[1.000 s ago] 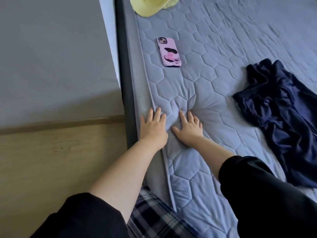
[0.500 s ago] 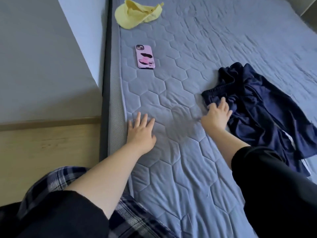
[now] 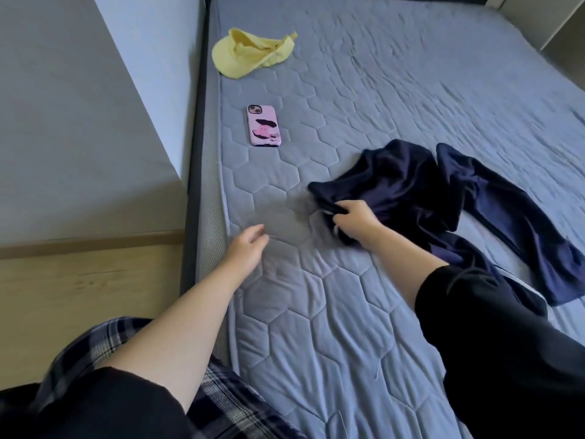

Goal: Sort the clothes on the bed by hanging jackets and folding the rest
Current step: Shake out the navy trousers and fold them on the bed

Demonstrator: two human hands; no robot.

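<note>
A crumpled navy-blue garment (image 3: 427,198) lies on the quilted grey-blue mattress (image 3: 316,312), right of centre. My right hand (image 3: 354,220) grips the garment's near left edge, fingers curled into the cloth. My left hand (image 3: 245,248) hovers just above the mattress near its left edge, fingers loosely curled and holding nothing. A yellow cap (image 3: 250,55) lies at the far left of the bed.
A phone in a pink case (image 3: 264,125) lies face down on the mattress between the cap and my hands. A grey wall (image 3: 79,122) and a wooden floor (image 3: 79,296) run along the bed's left side. My plaid trousers (image 3: 221,400) show at the bottom.
My right hand went from resting on the navy garment's edge to gripping it. My left hand lifted off the mattress and curled slightly. The view tilted up, showing more of the bed.
</note>
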